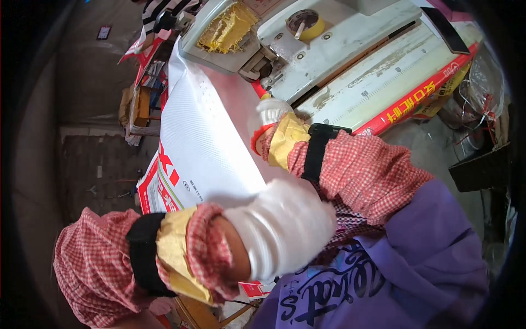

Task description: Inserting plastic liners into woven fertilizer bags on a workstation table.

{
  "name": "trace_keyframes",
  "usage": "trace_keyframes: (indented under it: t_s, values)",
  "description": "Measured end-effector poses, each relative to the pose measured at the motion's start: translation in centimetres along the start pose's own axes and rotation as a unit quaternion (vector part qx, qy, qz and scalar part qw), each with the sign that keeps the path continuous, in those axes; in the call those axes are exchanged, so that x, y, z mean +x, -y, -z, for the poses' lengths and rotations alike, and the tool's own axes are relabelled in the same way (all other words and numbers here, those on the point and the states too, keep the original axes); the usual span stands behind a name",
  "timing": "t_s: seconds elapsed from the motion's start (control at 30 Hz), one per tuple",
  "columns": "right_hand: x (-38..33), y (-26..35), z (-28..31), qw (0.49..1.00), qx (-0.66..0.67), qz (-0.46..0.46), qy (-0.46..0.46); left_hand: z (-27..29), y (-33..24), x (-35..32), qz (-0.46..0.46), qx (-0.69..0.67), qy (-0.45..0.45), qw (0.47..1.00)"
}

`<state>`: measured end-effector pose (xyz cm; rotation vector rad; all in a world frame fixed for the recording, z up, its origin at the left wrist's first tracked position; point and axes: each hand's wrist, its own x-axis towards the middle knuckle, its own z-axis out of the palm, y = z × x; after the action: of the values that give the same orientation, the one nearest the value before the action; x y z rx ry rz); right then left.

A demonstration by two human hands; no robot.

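A large white woven sack (211, 129) with red print on its lower left side hangs down from an industrial sewing machine (219, 33). My left hand (285, 227), in a white glove, is smeared by motion in front of the sack's lower right part; its fingers cannot be made out. Close to the machine's needle end, my right hand (275, 111), gloved in white too, is at the sack's upper right edge. Its fingers are mostly hidden, so its grip does not show. Checked sleeves with black straps cover both forearms.
A tape roll (305, 25) with a small stick in it lies on the machine bed. The worktable (378, 74) has a red and yellow printed front edge, with a dark flat phone-like object (445, 30) on it. Cardboard pieces (141, 107) are stacked left; a dark box (482, 167) stands right.
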<state>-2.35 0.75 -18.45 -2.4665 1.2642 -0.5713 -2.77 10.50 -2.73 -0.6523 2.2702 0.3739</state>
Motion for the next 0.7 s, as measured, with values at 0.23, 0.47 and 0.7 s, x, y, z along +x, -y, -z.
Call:
trace_keyframes:
  t_s: [0.23,0.47,0.7]
  values:
    - [-0.3,0.3,-0.3,1.0,-0.012,-0.008,0.002,2.3,7.7,-2.1,0.045,0.025,0.027,0.998]
    - [-4.4,0.3,0.5,0.995,-0.062,-0.071,-0.04,4.6,6.5,-4.9,0.102,0.078,0.123,0.984]
    - [-0.5,-1.0,-1.4,0.973,0.131,-0.156,-0.107,-3.7,1.7,0.4,0.009,-0.017,-0.069,0.997]
